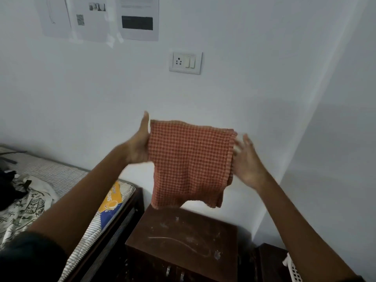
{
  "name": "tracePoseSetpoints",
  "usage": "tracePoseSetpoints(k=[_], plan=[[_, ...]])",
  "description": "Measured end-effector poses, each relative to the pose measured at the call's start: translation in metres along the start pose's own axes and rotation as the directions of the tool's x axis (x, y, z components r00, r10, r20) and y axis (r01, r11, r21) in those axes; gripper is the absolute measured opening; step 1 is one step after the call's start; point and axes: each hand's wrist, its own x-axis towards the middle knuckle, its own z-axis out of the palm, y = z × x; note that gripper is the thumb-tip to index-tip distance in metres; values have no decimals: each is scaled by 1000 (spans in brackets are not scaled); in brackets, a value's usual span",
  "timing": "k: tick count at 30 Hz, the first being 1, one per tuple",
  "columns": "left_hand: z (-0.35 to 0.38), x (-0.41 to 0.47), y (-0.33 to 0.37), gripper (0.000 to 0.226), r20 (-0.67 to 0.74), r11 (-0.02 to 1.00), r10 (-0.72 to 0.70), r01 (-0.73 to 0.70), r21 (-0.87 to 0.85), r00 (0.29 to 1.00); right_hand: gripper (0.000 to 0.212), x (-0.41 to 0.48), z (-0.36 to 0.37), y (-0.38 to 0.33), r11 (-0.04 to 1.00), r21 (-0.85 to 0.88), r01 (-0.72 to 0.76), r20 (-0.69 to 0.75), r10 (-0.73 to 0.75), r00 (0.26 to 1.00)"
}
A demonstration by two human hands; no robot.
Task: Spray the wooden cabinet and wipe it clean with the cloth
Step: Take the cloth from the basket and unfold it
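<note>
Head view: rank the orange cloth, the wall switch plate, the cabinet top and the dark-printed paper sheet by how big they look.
1. cabinet top and orange cloth: alike in apparent area, and the cloth hangs nearer the camera, so unranked
2. dark-printed paper sheet, cut off by the frame's top edge
3. wall switch plate

One cloth (189, 159), one cabinet (183, 237), two hands, three wall papers (97, 17), one switchboard (185, 63)

White wall (244, 58) with switch plate (185, 63), taped papers (97, 17); bed (61, 180) left; wall corner right.
</note>
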Motion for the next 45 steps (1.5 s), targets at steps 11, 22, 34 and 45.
tracePoseSetpoints(k=[11,22,34,45], plan=[[-43,4,-129,84,195,924,-372,383,-19,907,28,-17,-37,122,892,-161,-423,-244,380,892],[-48,20,-88,24,-152,962,-134,165,216,979,73,13,-23,74,934,-283,-217,-168,174,970],[-42,31,-53,39,-75,679,252,-121,724,965,21,28,-18,47,405,-914,29,-90,-273,958],[-28,52,-75,30,-80,890,85,-39,454,993,24,23,-20,64,773,-619,-139,-415,-172,894]])
